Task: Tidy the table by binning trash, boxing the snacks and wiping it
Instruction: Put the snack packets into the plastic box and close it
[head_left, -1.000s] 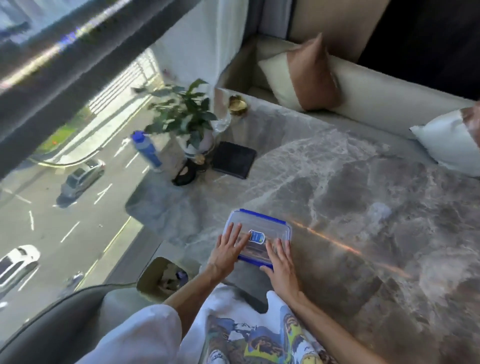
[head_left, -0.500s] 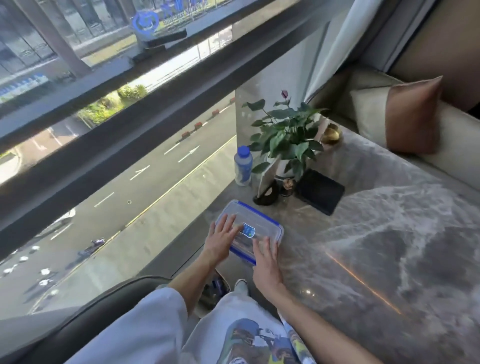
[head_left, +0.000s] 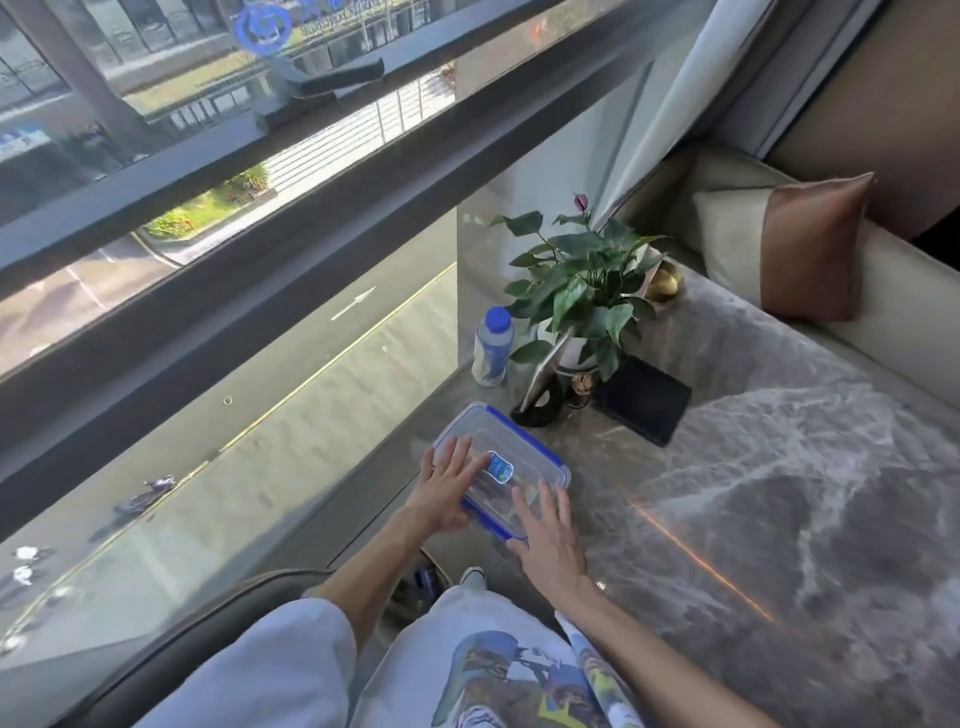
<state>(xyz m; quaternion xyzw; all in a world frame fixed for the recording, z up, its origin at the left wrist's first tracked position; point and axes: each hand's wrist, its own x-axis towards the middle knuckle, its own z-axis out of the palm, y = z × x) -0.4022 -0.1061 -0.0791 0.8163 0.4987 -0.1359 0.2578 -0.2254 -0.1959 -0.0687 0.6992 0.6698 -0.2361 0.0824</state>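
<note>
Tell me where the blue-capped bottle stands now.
In the head view, the bottle stands upright at the far left edge of the table by the window, just left of the potted plant and beyond the lidded plastic box.

glossy grey marble table (head_left: 779, 467), clear plastic box (head_left: 524, 457)

Big window (head_left: 208, 338) on my left, a dark frame bar (head_left: 311, 171) crossing it, handle (head_left: 332, 78) up top. Road (head_left: 311, 364) far below, in daylight. Pale curtain (head_left: 670, 104) hangs in the corner. Grey marbled table (head_left: 779, 493) before me, a thin orange streak of light (head_left: 701, 561) across it. Beige bench (head_left: 909, 322) behind it, a brown-and-cream cushion (head_left: 800, 249) leaning on its back.
</note>
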